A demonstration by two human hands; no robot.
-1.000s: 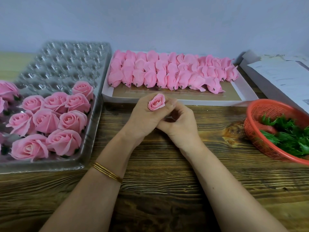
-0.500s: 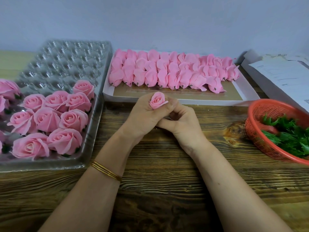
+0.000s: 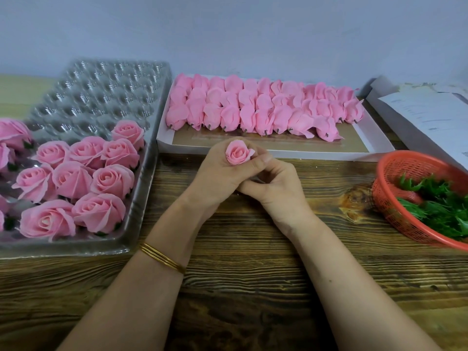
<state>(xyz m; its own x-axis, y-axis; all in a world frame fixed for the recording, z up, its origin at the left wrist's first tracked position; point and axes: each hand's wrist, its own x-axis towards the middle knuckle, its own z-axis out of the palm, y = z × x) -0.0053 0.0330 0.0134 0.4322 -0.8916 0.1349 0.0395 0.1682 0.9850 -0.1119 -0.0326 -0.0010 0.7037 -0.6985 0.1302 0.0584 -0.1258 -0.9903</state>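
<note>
At the centre of the wooden table (image 3: pixel 253 287), 6 o'clock of the white box (image 3: pixel 329 154), the left hand (image 3: pixel 217 176) kept pinching the pink rose (image 3: pixel 237 154); the right hand (image 3: pixel 276 188) stayed curled beneath, its hold hidden. The rose had turned face-up, one petal (image 3: pixel 250 152) jutting toward 3 o'clock.

On the table (image 3: pixel 253 262), a tray (image 3: pixel 149 188) with roses (image 3: pixel 111 178) in it lay at 9 o'clock, a box (image 3: pixel 304 154) of buds (image 3: pixel 253 110) at 12, papers (image 3: pixel 425 110) at 2, and a basket (image 3: pixel 387 206) holding leaves (image 3: pixel 435 198) at 3. At the centre, a small rose (image 3: pixel 236 154) sat between the left hand (image 3: pixel 217 176) and the right hand (image 3: pixel 276 188).
</note>
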